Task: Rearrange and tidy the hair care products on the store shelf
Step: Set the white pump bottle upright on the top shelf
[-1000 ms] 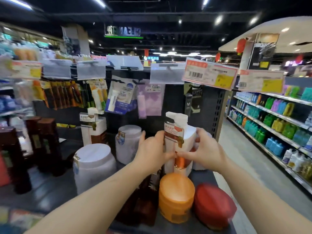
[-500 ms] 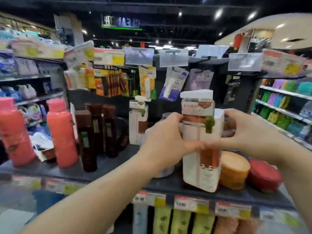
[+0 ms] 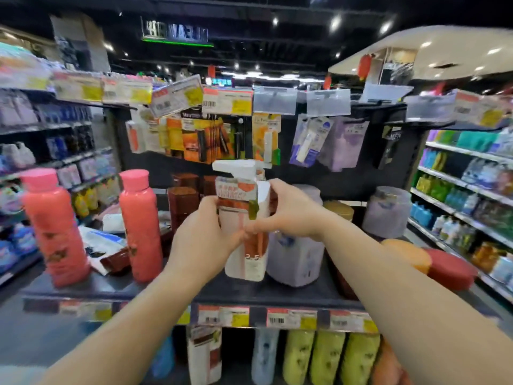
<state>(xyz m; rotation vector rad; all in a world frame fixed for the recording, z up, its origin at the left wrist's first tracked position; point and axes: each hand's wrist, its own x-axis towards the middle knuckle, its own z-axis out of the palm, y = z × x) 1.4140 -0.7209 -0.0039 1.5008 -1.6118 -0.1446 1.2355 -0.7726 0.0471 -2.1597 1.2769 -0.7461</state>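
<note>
Both hands hold one white pump bottle (image 3: pixel 244 226) upright, in front of the middle of the dark shelf (image 3: pixel 155 287). The left hand (image 3: pixel 204 240) grips its left side with the fingers curled around the body, and the right hand (image 3: pixel 288 215) grips its right side, with the thumb near the thumb of the left hand on the front of the bottle. The bottle has a white pump head on top, a red and orange label, and a small green tag hanging on the front. Its bottom is close to the shelf surface, but I cannot tell if it touches it. Just to the right of the hands, partly behind the right wrist, stands a big pale tub (image 3: pixel 294 259), and further right and further back there is a second pale tub (image 3: pixel 387 212). Under the right forearm lie an orange jar (image 3: pixel 408 252) and a red jar (image 3: pixel 447 269), side by side. To the left of the left hand stands a pink bottle (image 3: pixel 140 226), and another pink bottle (image 3: pixel 54 227) stands further left, well apart from the first. Between these two lies a flat white package (image 3: pixel 101 244). Behind the hands stand several dark brown bottles (image 3: pixel 183 201). Above the hands hang packets of small products and a row of price tags (image 3: pixel 227 102).
</note>
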